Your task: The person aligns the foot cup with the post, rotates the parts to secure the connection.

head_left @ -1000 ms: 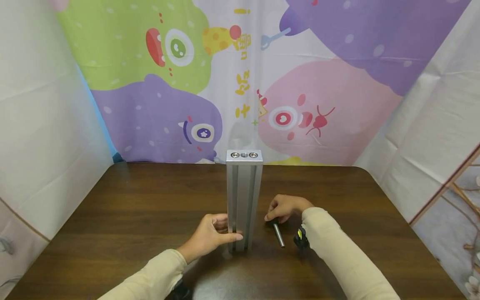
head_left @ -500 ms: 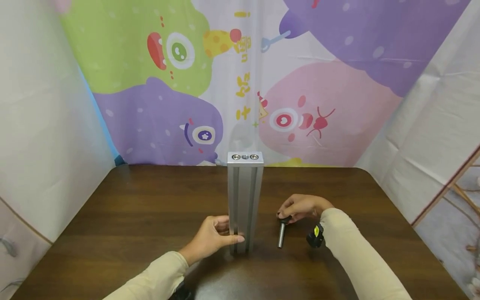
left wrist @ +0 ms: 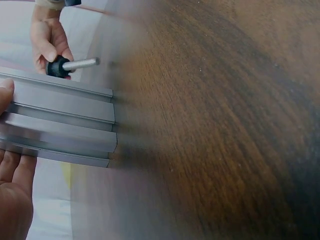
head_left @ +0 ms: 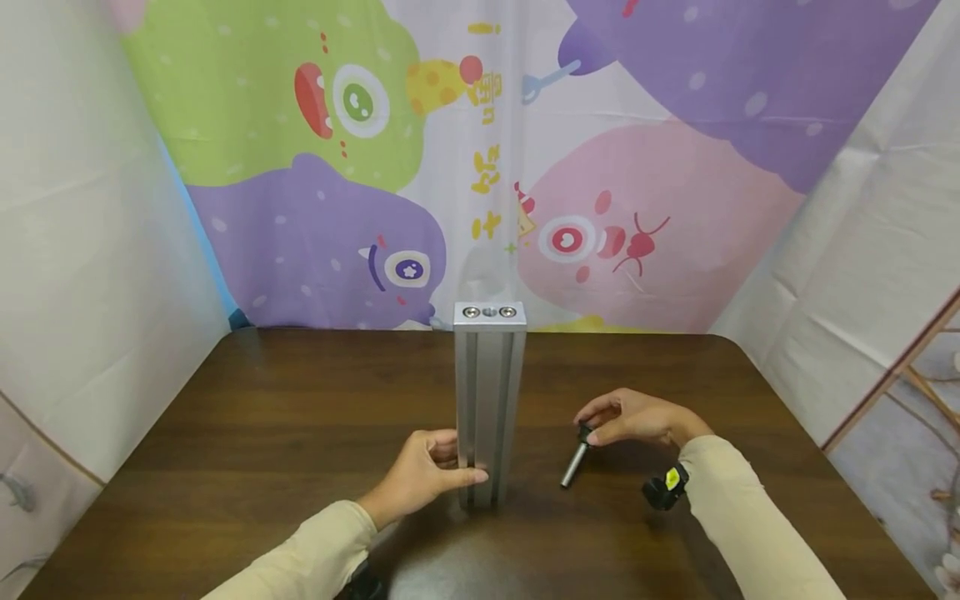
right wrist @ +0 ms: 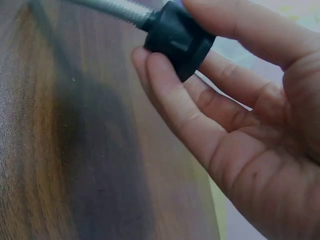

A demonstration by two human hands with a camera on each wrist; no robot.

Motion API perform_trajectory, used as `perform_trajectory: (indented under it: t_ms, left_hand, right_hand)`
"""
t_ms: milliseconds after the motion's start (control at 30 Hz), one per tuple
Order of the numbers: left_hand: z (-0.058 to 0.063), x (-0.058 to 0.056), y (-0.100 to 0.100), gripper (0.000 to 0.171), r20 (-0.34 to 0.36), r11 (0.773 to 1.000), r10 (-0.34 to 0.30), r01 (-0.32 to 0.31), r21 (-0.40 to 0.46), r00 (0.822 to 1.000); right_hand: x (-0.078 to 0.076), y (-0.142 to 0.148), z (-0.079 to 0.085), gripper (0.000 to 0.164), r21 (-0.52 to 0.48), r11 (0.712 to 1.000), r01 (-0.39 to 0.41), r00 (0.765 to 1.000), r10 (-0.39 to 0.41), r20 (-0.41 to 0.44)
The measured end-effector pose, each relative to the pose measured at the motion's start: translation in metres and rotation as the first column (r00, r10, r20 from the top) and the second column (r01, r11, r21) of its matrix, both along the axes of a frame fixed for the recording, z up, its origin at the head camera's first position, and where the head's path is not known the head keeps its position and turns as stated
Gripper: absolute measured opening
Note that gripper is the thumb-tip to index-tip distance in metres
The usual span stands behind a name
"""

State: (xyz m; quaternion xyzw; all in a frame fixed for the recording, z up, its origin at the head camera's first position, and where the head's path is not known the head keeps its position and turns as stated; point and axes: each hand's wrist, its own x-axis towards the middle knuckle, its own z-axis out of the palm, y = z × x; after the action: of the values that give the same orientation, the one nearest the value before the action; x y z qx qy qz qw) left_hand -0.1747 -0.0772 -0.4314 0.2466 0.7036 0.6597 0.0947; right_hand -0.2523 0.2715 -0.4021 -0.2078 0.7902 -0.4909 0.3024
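A tall silver aluminium profile stands upright on the table. Its end plate on top has two screws with a hole between them. Low on the profile, my left hand grips it, thumb across the front and fingers behind. To the right, my right hand pinches the black head of a leveling foot, its metal stud slanting down and left above the table. In the right wrist view the thumb and fingers hold the black head, and threads show on the stud.
The dark wooden table fills the space below and around both hands. Behind it hangs a cartoon-printed curtain, with pale cloth walls at the sides.
My right hand has moved right, away from the profile, carrying the leveling foot; its stud has swung to point down-left. My left hand stays on the profile.
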Motion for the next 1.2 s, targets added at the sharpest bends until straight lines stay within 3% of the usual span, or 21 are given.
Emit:
perform_trajectory:
  t_ms: [167, 367, 533, 700, 900, 1100, 1200]
  left_hand:
    - [0.000, 0.000, 0.000, 0.039, 0.000, 1.000, 0.001, -0.001, 0.001, 1.000]
    - [0.000, -0.001, 0.002, 0.039, 0.010, 1.000, 0.000, 0.000, -0.007, 1.000]
    - [0.001, -0.001, 0.001, 0.039, 0.005, 1.000, 0.003, -0.003, -0.009, 1.000]
    - [0.000, 0.001, -0.001, 0.038, 0.003, 1.000, 0.015, -0.015, -0.025, 1.000]
    - [-0.001, 0.000, 0.000, 0.039, 0.006, 1.000, 0.009, -0.009, -0.017, 1.000]
    - [0.000, -0.001, 0.000, 0.040, -0.006, 1.000, 0.016, -0.016, -0.017, 1.000]
    - [0.000, 0.000, -0.001, 0.041, -0.002, 1.000, 0.015, -0.015, -0.014, 1.000]
  right_hand:
    - [0.005, 0.010, 0.005, 0.050, -0.040, 0.998, 0.038, 0.998, -0.040, -0.054]
    - [0.012, 0.023, 0.017, 0.049, -0.124, 0.984, 0.125, 0.990, -0.132, -0.051]
    - [0.018, 0.026, 0.038, 0.044, -0.232, 0.950, 0.207, 0.975, -0.221, -0.037]
    - [0.025, 0.022, 0.065, 0.029, -0.348, 0.905, 0.243, 0.960, -0.277, -0.050]
    - [0.033, 0.008, 0.102, 0.023, -0.501, 0.818, 0.284, 0.933, -0.357, -0.053]
    - [0.039, -0.014, 0.130, 0.023, -0.686, 0.656, 0.315, 0.909, -0.417, 0.018]
    - [0.041, -0.023, 0.143, 0.020, -0.730, 0.608, 0.312, 0.905, -0.424, 0.034]
